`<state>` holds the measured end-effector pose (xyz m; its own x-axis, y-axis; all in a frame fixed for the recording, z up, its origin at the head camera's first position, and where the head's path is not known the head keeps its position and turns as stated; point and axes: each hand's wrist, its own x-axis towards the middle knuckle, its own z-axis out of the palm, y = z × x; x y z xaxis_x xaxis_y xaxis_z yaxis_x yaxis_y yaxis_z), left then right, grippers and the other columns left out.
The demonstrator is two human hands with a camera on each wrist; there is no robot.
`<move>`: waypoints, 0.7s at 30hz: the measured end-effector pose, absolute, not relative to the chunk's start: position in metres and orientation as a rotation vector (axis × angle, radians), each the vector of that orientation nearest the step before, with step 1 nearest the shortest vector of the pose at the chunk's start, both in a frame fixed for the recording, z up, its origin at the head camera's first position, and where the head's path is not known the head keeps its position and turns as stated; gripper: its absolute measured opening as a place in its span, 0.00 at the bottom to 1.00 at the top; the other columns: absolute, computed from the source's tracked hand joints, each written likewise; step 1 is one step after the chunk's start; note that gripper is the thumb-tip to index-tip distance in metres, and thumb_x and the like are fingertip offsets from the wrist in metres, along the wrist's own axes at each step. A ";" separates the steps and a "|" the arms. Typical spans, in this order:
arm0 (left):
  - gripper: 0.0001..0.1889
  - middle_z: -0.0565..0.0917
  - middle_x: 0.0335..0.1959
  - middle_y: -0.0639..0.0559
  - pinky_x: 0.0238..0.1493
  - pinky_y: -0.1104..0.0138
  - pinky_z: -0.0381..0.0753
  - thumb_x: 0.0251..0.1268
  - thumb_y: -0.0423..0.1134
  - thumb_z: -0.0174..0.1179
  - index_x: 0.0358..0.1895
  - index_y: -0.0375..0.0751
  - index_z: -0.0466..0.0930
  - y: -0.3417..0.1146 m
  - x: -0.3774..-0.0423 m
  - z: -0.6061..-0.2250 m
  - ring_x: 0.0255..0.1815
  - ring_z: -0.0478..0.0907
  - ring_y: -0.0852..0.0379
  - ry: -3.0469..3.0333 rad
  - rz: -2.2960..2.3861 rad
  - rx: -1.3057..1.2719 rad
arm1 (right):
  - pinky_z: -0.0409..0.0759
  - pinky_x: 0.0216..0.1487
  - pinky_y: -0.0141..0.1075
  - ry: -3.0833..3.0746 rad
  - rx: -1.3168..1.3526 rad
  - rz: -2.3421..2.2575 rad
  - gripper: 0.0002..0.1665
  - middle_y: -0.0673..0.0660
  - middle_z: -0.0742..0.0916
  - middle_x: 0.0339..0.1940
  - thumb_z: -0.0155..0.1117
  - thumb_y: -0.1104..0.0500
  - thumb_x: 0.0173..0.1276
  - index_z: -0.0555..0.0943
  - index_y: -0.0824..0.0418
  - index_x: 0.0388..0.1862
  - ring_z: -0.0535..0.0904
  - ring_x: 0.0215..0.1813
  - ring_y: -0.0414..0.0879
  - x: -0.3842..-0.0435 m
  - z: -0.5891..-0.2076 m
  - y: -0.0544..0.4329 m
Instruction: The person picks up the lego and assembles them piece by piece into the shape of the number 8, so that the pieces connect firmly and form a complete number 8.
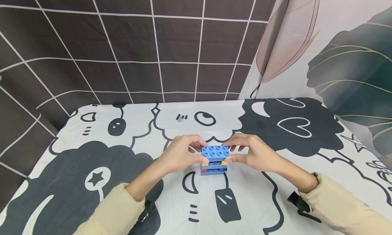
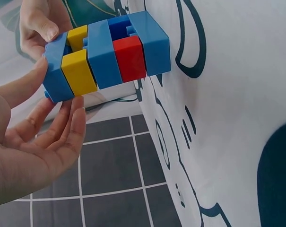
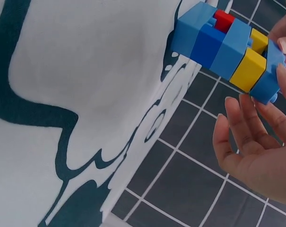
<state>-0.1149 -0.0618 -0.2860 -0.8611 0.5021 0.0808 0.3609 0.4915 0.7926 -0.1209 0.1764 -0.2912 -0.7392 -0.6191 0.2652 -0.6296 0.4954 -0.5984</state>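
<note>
A stack of building blocks stands upright on the patterned cloth, between the two hands. On top lies a light blue block (image 1: 215,154) with studs facing up. Under it are two yellow blocks (image 2: 79,73), one at each end with a gap between. Below them comes another light blue block (image 2: 104,54), then a red block (image 2: 129,58) beside a dark blue block (image 3: 209,46). A light blue block (image 3: 191,30) forms the base. My left hand (image 1: 183,153) pinches the top block's left end between thumb and fingers; my right hand (image 1: 253,153) pinches its right end.
The white cloth (image 1: 171,207) with black cartoon drawings covers the surface under the stack. Behind it hangs a dark curtain (image 1: 177,41) with white grid lines. A leaf-patterned curtain (image 1: 352,68) hangs at the right.
</note>
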 end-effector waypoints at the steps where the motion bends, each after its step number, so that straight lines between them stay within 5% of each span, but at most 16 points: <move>1: 0.15 0.81 0.34 0.52 0.43 0.64 0.77 0.48 0.35 0.69 0.40 0.38 0.80 -0.062 -0.115 -0.286 0.38 0.77 0.54 2.578 1.299 0.745 | 0.76 0.33 0.34 -2.703 1.127 1.096 0.21 0.46 0.83 0.34 0.73 0.61 0.49 0.82 0.65 0.44 0.77 0.34 0.45 -0.122 -0.291 0.176; 10: 0.18 0.79 0.34 0.51 0.40 0.69 0.76 0.49 0.36 0.68 0.46 0.37 0.80 -0.059 -0.124 -0.283 0.36 0.76 0.57 2.682 1.248 0.657 | 0.79 0.38 0.35 -2.770 0.952 1.169 0.22 0.51 0.83 0.32 0.71 0.62 0.52 0.80 0.70 0.46 0.77 0.34 0.42 -0.128 -0.293 0.174; 21: 0.22 0.79 0.47 0.46 0.44 0.64 0.78 0.57 0.33 0.62 0.56 0.35 0.72 -0.056 -0.138 -0.287 0.49 0.78 0.51 2.623 1.335 0.364 | 0.79 0.41 0.33 -2.821 0.711 1.435 0.19 0.63 0.84 0.40 0.63 0.70 0.57 0.76 0.75 0.49 0.82 0.41 0.50 -0.139 -0.297 0.171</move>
